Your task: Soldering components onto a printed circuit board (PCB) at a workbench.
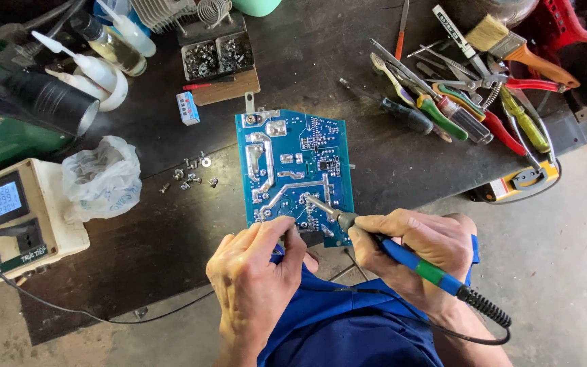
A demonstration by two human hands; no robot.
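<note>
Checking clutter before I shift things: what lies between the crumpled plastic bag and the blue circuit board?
In the head view, a scatter of small loose screws and washers lies between plastic bag and circuit board.

loose screws (pixel 190 178), crumpled plastic bag (pixel 101 178), squeeze bottles (pixel 107 61), pliers and screwdrivers (pixel 473 102), paintbrush (pixel 511 44)

The person's left hand (pixel 256 282) and right hand (pixel 412 255) are bare, with no gloves, rings or watch showing. Below them lies bright blue clothing (pixel 348 326), creased in soft folds, and both forearms are uncovered.
</note>
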